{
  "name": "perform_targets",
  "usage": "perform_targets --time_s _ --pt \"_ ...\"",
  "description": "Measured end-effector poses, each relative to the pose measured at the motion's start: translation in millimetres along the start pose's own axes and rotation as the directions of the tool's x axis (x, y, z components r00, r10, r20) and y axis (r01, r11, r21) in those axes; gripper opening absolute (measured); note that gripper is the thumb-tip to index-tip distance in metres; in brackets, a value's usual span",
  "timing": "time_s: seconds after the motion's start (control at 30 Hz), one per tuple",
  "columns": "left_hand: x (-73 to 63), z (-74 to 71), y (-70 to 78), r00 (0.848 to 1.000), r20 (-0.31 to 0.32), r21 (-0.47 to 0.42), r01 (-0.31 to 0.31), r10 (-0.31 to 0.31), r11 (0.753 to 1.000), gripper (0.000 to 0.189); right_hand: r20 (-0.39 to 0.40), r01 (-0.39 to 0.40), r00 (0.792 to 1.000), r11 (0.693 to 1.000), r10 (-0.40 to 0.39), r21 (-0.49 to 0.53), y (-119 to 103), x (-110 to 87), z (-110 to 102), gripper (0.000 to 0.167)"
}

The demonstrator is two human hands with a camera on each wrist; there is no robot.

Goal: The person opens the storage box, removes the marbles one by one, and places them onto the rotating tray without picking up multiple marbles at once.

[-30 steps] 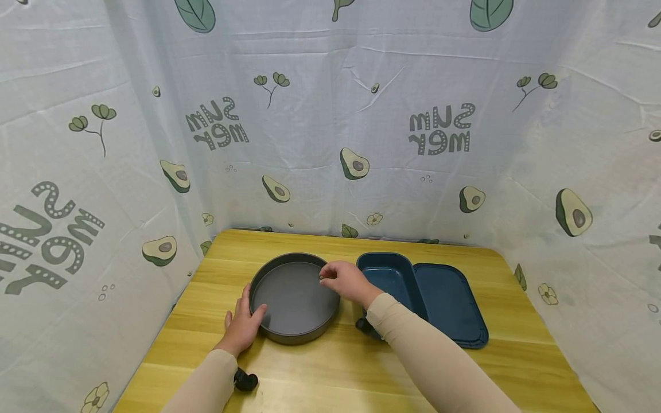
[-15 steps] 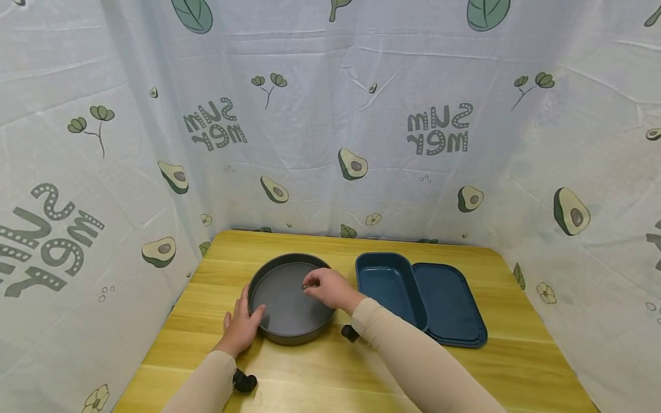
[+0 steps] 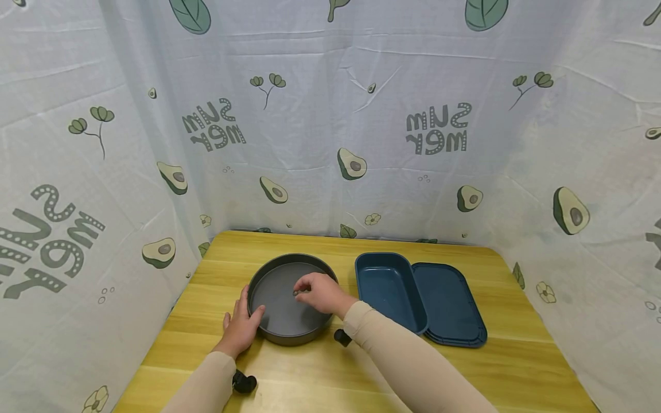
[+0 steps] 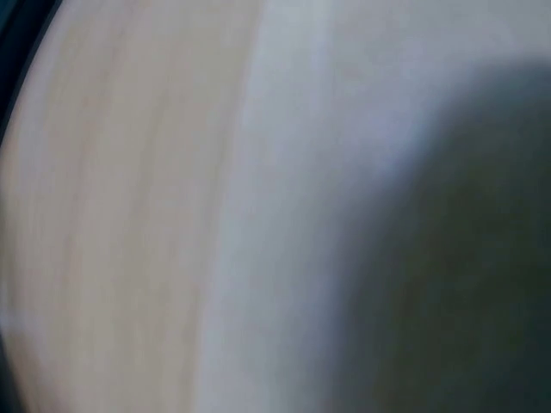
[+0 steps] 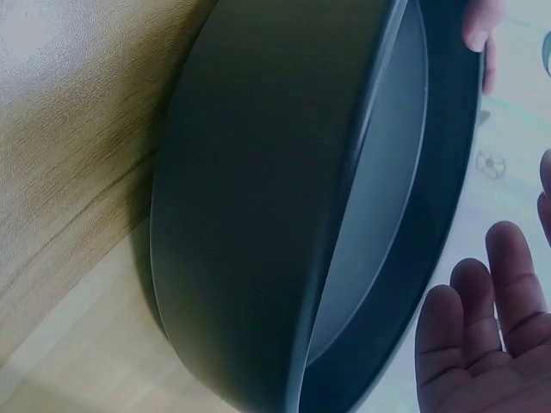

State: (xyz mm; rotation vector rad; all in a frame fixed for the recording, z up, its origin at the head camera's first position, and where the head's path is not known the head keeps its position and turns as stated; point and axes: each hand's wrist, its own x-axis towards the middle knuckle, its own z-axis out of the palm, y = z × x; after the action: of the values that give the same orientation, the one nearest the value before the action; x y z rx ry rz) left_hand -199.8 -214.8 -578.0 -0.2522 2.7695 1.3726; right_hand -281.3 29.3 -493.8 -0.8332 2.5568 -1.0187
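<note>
The pan [image 3: 279,314] rests on the bench [image 3: 294,378], left of the blue box [image 3: 389,289] and lid [image 3: 449,301]. It is round, so shows no long axis. The right hand [image 3: 320,293] is nearer its middle, fingers pinching a dark piece [image 3: 295,293] over the pan; that piece is too small for its long axis to be told. The left hand [image 3: 241,327] grips the left rim, thumb inside, fingers along the outer wall. No brand or label is readable on pan or box; the curtain [image 3: 310,215] behind bears "summer", mirrored.
</note>
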Motion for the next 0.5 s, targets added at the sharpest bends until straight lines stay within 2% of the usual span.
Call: perform_targets --time_s 0.23,0.5 --pt "-1.8 0.2 0.6 1.0 -0.005 -0.01 -0.014 0.014 1.0 0.083 0.002 -0.008 1.0 1.0 0.008 -0.017 -1.5 0.9 2.4 0.011" --pt "-0.9 -1.6 2.9 1.0 0.011 -0.002 0.005 -0.005 1.0 0.082 0.003 -0.018 1.0 1.0 0.018 -0.018 -2.1 2.6 4.9 0.011"
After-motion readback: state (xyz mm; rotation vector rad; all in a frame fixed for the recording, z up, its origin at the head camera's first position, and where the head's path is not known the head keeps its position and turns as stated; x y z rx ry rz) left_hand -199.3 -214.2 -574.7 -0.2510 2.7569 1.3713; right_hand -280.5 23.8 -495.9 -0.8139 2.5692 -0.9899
